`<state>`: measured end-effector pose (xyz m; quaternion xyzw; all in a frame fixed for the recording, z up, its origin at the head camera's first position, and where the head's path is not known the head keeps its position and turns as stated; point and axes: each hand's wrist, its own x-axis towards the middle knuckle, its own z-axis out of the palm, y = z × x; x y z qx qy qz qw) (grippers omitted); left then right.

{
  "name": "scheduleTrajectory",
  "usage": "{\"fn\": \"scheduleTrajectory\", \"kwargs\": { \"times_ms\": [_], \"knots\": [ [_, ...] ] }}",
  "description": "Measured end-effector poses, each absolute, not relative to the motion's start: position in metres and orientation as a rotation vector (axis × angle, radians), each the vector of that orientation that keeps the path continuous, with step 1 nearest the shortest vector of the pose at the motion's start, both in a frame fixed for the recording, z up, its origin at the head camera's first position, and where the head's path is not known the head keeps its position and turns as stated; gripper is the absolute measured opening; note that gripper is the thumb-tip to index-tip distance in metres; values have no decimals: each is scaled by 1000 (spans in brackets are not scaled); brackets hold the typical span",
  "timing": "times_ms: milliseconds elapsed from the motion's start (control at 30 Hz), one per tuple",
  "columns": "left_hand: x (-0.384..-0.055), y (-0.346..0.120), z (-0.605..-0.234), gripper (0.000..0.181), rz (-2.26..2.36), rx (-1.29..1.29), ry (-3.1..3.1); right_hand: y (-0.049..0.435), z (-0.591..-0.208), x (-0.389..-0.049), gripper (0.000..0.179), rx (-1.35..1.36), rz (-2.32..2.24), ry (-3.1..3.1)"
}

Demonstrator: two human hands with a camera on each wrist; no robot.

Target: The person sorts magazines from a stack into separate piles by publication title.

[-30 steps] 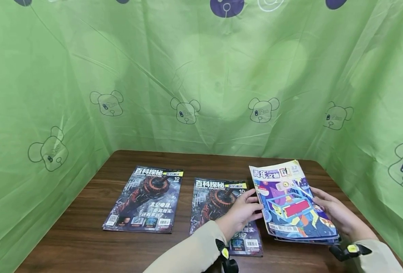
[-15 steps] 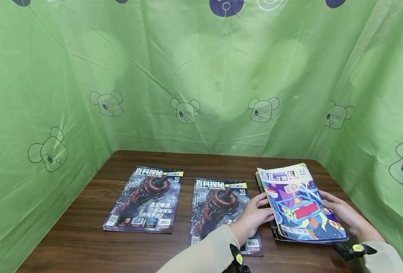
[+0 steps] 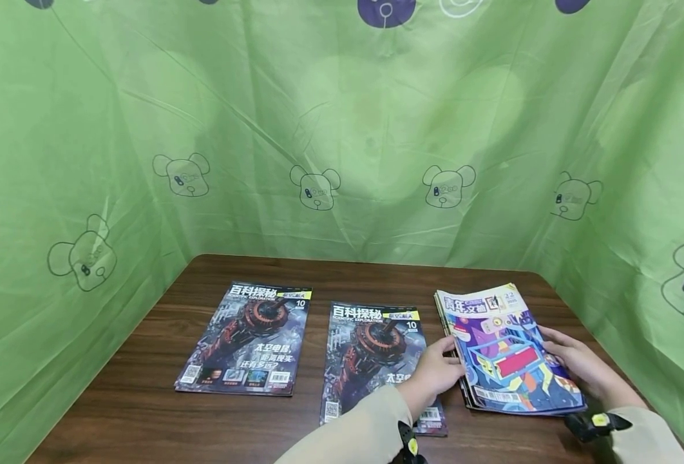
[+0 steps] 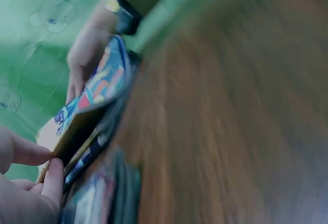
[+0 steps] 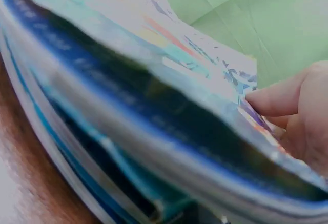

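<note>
A magazine (image 3: 501, 354) with a purple and blue cover tops a stack at the table's right side. My left hand (image 3: 437, 370) pinches its left edge between thumb and finger, as the left wrist view shows of the magazine (image 4: 95, 93). On the opposite edge my right hand (image 3: 576, 361) holds it, thumb over the cover in the right wrist view. A dark gap lies under the top cover there, above the stacked pages (image 5: 102, 131). Beneath my left forearm lies a dark magazine (image 3: 371, 361), its lower part covered by the hand and sleeve.
A second dark magazine (image 3: 243, 338) with the same cover lies farther left. All rest on a brown wooden table (image 3: 145, 412). Green cloth (image 3: 377, 129) with bear drawings hangs behind the table and along both sides.
The colourful magazine has moved right and come down onto the stack, its edges now nearly lined up with those below. Both hands went along with it. The two dark magazines stayed put.
</note>
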<state>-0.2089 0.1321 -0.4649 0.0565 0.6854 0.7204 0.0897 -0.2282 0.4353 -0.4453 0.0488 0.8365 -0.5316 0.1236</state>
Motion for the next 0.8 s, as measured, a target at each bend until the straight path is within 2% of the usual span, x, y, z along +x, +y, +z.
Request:
{"fn": "scheduleTrajectory", "kwargs": {
  "times_ms": [300, 533, 800],
  "knots": [
    [-204, 123, -450, 65, 1689, 355, 2523, 430, -441, -230, 68, 261, -1373, 2549],
    [-205, 124, -452, 72, 1638, 351, 2549, 430, -439, -228, 69, 274, -1287, 2599],
    [-206, 123, -450, 70, 1624, 344, 2495, 432, -437, -226, 70, 265, -1146, 2673]
  ]
}}
